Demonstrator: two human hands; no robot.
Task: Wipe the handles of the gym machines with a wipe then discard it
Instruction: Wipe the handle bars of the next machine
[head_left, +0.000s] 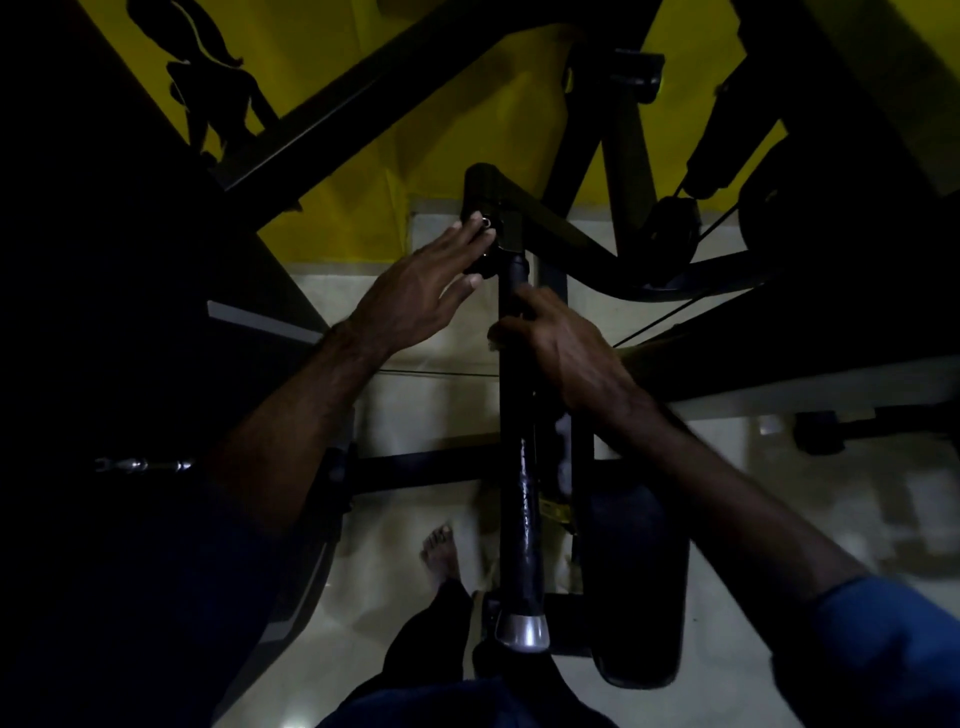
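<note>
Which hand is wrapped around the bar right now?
The right hand: its fingers curl round the upright black bar. The left hand has straight fingers reaching at the black knob.

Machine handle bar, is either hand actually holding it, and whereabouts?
Yes. The right hand grips the black handle bar near its upper end, far from the silver cap. The left hand holds nothing; its straight fingers touch the knob.
</note>
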